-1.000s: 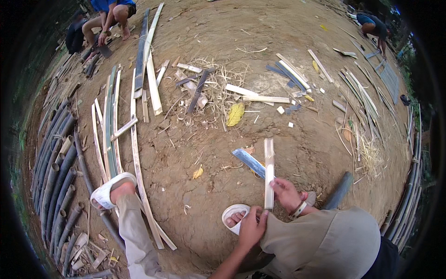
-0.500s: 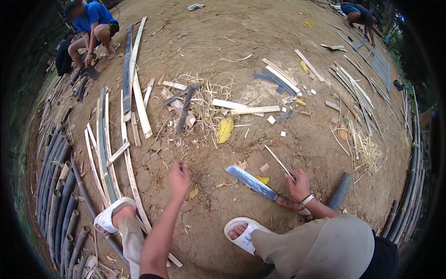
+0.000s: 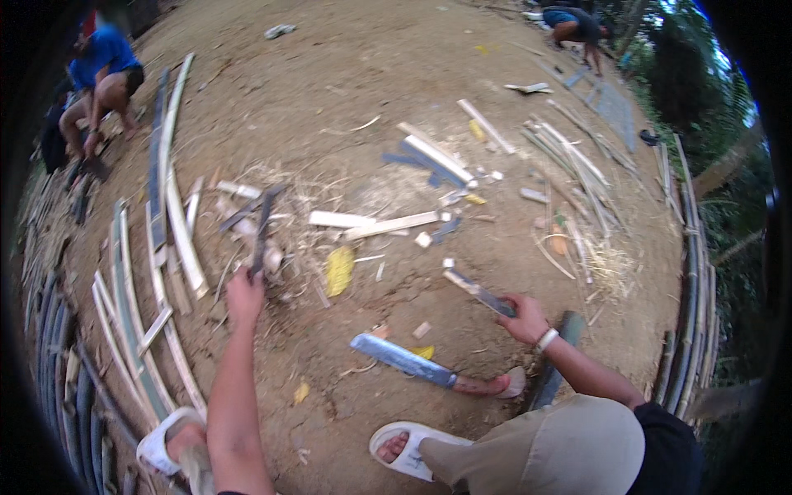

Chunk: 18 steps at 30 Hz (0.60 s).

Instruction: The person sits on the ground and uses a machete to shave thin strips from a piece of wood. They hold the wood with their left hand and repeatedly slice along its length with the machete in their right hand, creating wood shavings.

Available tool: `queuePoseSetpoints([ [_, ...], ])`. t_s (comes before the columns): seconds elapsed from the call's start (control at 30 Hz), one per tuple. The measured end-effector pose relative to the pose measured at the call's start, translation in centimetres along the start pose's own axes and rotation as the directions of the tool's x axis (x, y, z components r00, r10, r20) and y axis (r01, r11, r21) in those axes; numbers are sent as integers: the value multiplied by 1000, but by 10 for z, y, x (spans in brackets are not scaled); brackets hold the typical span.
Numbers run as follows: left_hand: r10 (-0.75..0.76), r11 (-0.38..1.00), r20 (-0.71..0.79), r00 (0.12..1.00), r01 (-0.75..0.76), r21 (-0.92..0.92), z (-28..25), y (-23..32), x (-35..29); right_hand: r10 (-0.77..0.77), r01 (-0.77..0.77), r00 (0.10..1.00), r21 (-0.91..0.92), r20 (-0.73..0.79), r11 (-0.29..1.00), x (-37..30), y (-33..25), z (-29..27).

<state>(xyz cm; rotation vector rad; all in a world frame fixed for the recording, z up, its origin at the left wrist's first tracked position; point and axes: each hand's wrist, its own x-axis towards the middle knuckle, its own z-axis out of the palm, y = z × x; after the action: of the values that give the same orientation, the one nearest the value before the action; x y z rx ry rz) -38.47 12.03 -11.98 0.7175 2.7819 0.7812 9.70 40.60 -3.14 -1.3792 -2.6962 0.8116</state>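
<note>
Bare dirt yard, bamboo slats (image 3: 177, 223) along left edge. Left hand (image 3: 244, 299) grips dark strip (image 3: 262, 231) amid litter. Right hand (image 3: 523, 318) clutches short strip (image 3: 477, 290). Machete (image 3: 429, 367) lies between, open ground around.

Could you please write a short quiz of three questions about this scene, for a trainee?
1. True or false: the left hand reaches to the dark bamboo strip on the ground.
2. Which hand holds a short bamboo strip? A) the left hand B) the right hand C) neither
3. Fill the gap: the big knife with the wooden handle lies on the ____, and no hand touches it.

Key: 1 true; 2 B; 3 ground
</note>
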Motion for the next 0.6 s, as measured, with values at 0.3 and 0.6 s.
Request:
queuePoseSetpoints([
  [0.3,105,952,-318,942,-188,-242,-1,26,-29,-442,361,645,-261,-624,895,121,-59,-94],
  [0.6,-60,815,-287,956,-119,-567,-79,34,-161,-285,282,958,195,-11,939,14,-49,16],
])
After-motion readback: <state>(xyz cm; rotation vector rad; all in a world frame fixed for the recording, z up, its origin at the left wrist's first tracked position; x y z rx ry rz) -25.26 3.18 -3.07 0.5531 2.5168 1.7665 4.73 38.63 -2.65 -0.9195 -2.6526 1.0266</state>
